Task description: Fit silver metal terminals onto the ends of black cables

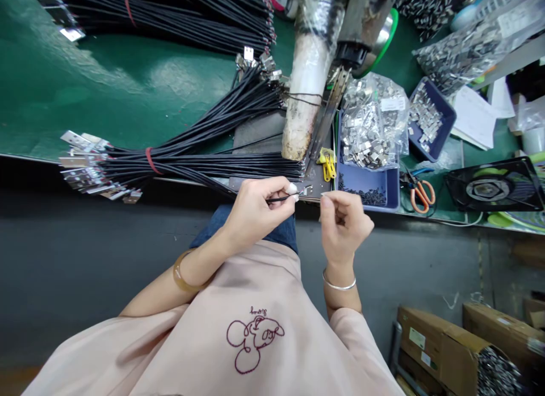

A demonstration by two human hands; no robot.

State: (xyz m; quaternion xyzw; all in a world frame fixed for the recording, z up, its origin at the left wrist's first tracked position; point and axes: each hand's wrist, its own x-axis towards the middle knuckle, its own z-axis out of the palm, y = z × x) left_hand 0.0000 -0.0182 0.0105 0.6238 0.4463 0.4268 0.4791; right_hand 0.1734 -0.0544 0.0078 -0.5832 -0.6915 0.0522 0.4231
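Note:
My left hand (259,209) pinches a thin black cable (276,200) near its stripped end, between thumb and forefinger with a white cover on one fingertip. The cable's bare tip points right, over the table's front edge. A short gap to the right, my right hand (344,221) is closed with thumb and forefinger pressed together; whatever is between them is too small to make out. Behind my left hand lies a bundle of black cables (221,165), tied with a red band (152,161) and bearing metal USB plugs (91,163) at its left end.
A wrapped white tube (304,92) and soldering-type metal fixture rise at centre. Right of them are a yellow clip (327,164), a blue tray (394,188) with small parts, bagged metal connectors (374,123), orange-handled pliers (422,196) and a fan (494,187). Cardboard boxes (430,345) stand below.

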